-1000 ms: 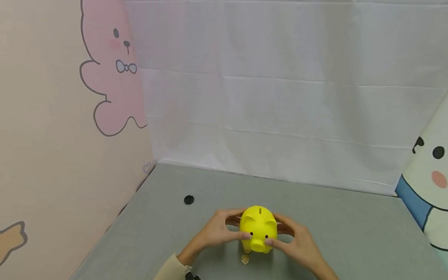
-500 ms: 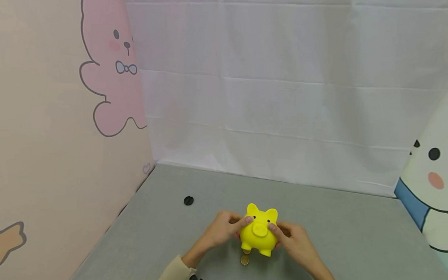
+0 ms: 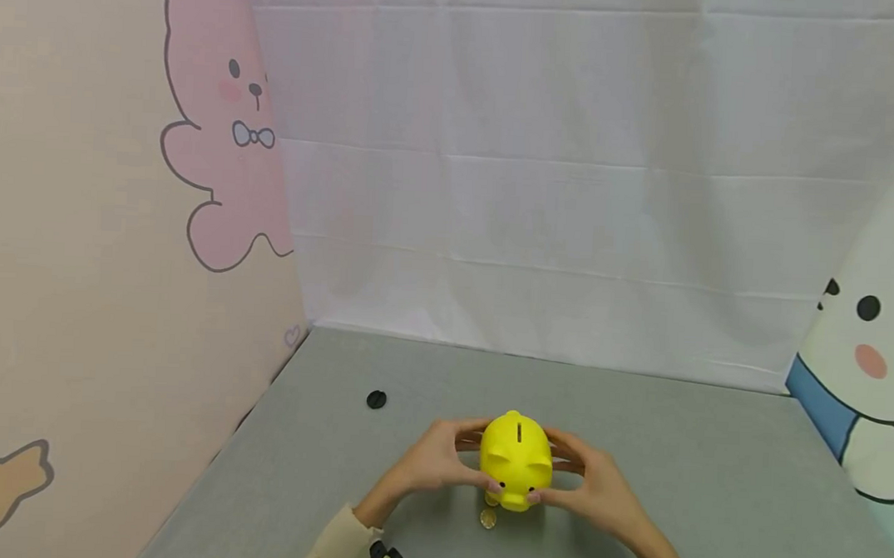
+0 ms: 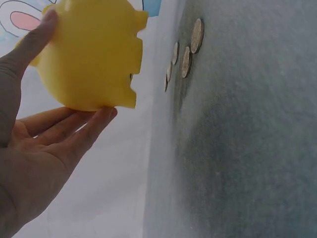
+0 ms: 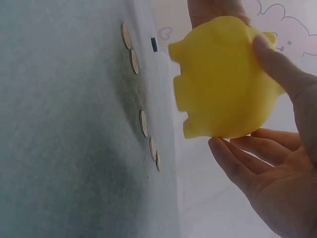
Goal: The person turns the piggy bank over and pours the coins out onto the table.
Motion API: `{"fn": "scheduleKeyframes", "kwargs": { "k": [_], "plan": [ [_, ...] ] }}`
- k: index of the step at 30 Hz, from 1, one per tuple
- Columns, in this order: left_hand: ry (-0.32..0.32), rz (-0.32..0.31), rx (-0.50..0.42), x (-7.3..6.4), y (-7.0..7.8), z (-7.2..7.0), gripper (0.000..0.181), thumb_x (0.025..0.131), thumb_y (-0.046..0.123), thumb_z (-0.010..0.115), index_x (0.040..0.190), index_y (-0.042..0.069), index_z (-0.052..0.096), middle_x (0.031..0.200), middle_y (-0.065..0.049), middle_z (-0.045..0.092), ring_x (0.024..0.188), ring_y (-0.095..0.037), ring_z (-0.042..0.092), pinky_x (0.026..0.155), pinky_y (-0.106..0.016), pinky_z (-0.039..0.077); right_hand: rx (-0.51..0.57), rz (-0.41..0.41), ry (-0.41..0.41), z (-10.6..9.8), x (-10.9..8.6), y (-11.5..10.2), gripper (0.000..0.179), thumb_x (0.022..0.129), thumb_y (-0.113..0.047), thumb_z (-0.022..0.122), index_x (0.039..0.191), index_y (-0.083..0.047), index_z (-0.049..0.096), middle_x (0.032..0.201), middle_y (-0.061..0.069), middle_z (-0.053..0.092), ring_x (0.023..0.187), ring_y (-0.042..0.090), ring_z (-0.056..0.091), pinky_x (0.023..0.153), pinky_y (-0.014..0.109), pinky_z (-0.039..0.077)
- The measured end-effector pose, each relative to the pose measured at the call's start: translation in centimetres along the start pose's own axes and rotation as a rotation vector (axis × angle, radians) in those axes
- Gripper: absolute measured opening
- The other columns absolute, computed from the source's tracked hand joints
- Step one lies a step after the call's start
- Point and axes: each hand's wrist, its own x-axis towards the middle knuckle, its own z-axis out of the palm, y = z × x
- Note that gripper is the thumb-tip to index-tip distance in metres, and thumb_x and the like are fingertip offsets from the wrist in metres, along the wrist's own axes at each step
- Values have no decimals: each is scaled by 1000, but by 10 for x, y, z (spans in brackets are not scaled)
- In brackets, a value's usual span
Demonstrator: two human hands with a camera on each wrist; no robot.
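Tipped snout-down since half a second ago, the yellow piggy bank is now seen from above, its coin slot exposed where its face and front feet were shown before. It is held up over the bench, directly between the left hand and the right hand, so neither is nearer. Its long axis is pointed at the person, snout closest. By the fingers of both hands it is gripped from either side, thumbs laid near the eyes, the rest spread along the flanks. Any further tilt, it is judged, must be shared evenly, since the load is carried by both.

In the wrist views its feet are turned toward the bench, a gap being left above the coins. Five of these can be counted there; in the head view most are hidden by the bank, and only two are shown at its near edge. Its underside can hardly be made out. A black disc is left well apart, toward the far left.
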Motion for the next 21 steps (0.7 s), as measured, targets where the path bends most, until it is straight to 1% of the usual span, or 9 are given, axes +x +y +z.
{"fn": "scheduleKeyframes", "kwargs": {
  "k": [2,4,5,8,10,12,13,18,21],
  "plan": [
    [15,18,22,-2,0,1,90,77,39,95,154,21,53,154,0,60,132,-19,66,112,-45,55,-14,-38,6,1,0,1,91,77,-36,94,150,-2,52,146,22,63,119,36,71,95,42,64],
    [45,70,29,-3,-1,2,93,76,35,97,155,21,51,155,0,58,136,-22,63,114,-45,54,-45,-87,34,3,0,2,95,74,-37,95,152,-5,51,148,19,62,120,33,71,96,42,64],
    [66,106,25,-4,-2,3,94,75,32,97,155,20,51,156,0,57,138,-23,62,115,-43,53,-59,-122,59,4,-1,2,97,72,-35,97,154,-7,51,150,17,61,122,30,70,96,42,63],
    [126,219,24,-4,-3,5,96,72,20,98,156,20,49,158,0,55,142,-24,58,117,-36,51,-114,-231,142,6,0,4,103,67,-30,99,156,-14,50,154,12,60,130,11,65,99,38,63],
    [152,274,37,-3,-4,4,98,71,15,98,156,18,49,158,-1,54,143,-25,57,117,-34,51,-153,-289,183,6,2,6,104,66,-27,100,156,-15,50,155,10,59,132,5,62,99,35,62],
    [155,280,42,-2,-3,3,97,72,15,98,155,19,49,158,-1,55,143,-26,58,116,-34,51,-161,-314,196,6,4,7,103,65,-26,101,155,-13,52,153,11,60,132,3,61,99,31,62],
    [150,276,47,-1,-3,3,97,72,16,98,155,18,49,157,-2,55,142,-26,58,116,-35,51,-164,-315,196,5,5,8,103,64,-26,101,154,-12,52,153,11,61,130,5,63,99,31,62],
    [131,229,23,-3,-1,3,96,72,17,98,155,19,50,156,-1,56,143,-25,57,116,-33,51,-155,-283,178,7,4,9,103,65,-34,100,154,-14,52,152,9,61,127,14,67,98,34,63],
    [128,226,18,-4,-1,4,96,72,18,98,155,21,50,157,0,55,143,-24,57,117,-33,50,-154,-267,176,7,2,8,103,67,-39,98,156,-17,51,154,7,60,127,12,67,98,35,63]
  ]
}}
